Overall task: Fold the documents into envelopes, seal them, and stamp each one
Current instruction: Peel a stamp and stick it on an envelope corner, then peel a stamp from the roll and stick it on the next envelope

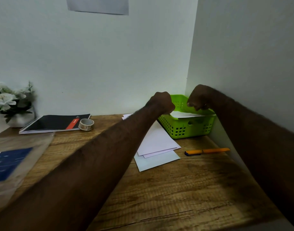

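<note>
A green plastic basket [187,129] stands in the desk's far right corner with a white sheet or envelope [184,115] lying in it. My left hand [161,102] is curled at the basket's left rim, right beside the paper's left end. My right hand [201,99] is curled over the basket's right rim, its fingertips pointing down into the basket. The fingers' undersides are hidden. In front of the basket, a loose stack of white envelopes and sheets [157,147] lies on the wooden desk [184,189], partly under my left forearm.
An orange pen [207,151] lies right of the stack. A tape roll [86,124] sits beside a black spiral notebook [56,123] at the back. A potted white flower [11,104] stands far left. A blurred clear packet with a blue card [9,164] lies at the left edge. Walls close in behind and right.
</note>
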Motion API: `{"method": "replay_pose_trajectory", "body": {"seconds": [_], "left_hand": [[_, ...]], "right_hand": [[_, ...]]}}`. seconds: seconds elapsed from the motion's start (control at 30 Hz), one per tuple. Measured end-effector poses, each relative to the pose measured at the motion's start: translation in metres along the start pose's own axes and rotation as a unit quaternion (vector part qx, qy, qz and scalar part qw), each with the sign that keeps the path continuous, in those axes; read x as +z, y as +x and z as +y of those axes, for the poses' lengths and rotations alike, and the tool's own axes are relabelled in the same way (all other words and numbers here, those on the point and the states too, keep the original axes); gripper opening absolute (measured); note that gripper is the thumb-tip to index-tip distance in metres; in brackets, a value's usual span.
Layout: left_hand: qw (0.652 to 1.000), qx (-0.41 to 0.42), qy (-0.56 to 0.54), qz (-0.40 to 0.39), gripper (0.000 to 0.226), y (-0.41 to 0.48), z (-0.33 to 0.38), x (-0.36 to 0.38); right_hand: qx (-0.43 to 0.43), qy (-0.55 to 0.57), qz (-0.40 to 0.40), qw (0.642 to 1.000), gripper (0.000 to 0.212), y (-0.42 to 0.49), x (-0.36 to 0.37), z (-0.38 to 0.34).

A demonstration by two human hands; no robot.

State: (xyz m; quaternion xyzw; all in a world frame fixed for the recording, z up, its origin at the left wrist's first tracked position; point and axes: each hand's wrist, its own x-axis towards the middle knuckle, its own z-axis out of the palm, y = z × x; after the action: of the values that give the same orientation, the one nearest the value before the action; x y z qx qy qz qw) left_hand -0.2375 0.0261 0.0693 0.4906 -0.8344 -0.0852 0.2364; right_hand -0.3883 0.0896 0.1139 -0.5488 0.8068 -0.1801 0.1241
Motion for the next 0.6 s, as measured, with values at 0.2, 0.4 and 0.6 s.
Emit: {"method": "replay_pose_trajectory", "body": {"seconds": [0.2, 0.4, 0.6], "left_hand": [[0.999, -0.015, -0.021, 0.036, 0.028, -0.009, -0.007, -0.01], [0.993, -0.076, -0.014, 0.087, 0.031, -0.027, -0.049, -0.039], [0.992, -0.124, 0.017, 0.036, 0.03, -0.051, -0.103, -0.052]], "right_hand": [[-0.047, 0.025, 0.036, 0.998, 0.028, -0.021, -0.007, -0.017], [-0.154, 0.084, 0.197, 0.964, 0.012, -0.05, 0.009, -0.053], [-0.229, 0.128, 0.11, 0.959, 0.008, -0.087, 0.053, -0.099]]}}
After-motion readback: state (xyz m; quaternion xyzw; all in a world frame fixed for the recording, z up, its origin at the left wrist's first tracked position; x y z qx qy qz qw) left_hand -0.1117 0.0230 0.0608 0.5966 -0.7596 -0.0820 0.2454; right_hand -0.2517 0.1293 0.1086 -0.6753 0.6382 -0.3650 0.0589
